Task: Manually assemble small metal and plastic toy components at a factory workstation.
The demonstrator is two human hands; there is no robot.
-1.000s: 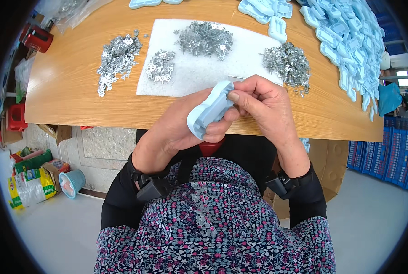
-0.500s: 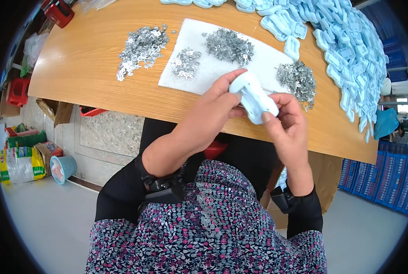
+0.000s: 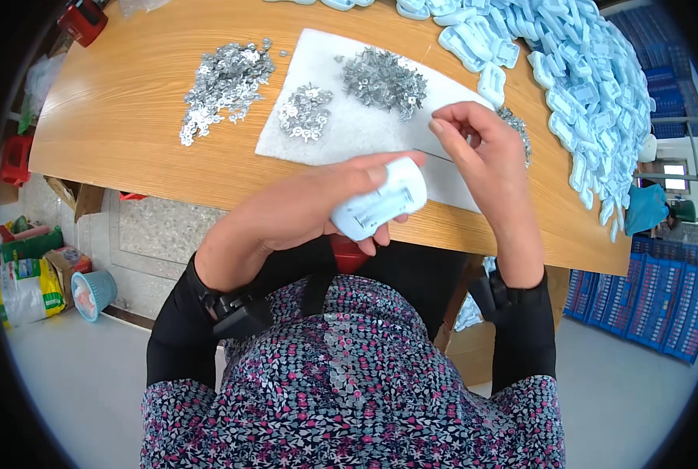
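My left hand (image 3: 302, 195) is wrapped round a light blue plastic shell (image 3: 380, 202), tilted above the table's front edge with its smooth, lightly marked outer face up. Apart from it, my right hand (image 3: 486, 148) is raised over the right side of the white mat (image 3: 357, 134). Its thumb and forefinger are pinched together; anything between them is too small to make out. A thin dark rod (image 3: 435, 155) shows over the mat between my hands. Small grey metal parts lie in a large pile (image 3: 384, 82) and a smaller pile (image 3: 306, 113) on the mat.
Another metal pile (image 3: 227, 90) lies on the wooden table (image 3: 130, 125) at left; one at right (image 3: 518, 129) is partly hidden by my right hand. A big heap of light blue shells (image 3: 591, 102) covers the right rear. Blue crates (image 3: 638, 301) and a small basket (image 3: 93, 295) stand below.
The shell has turned over in my left hand and come lower and to the left. My right hand has let go of it and moved up and away. The view has shifted slightly.
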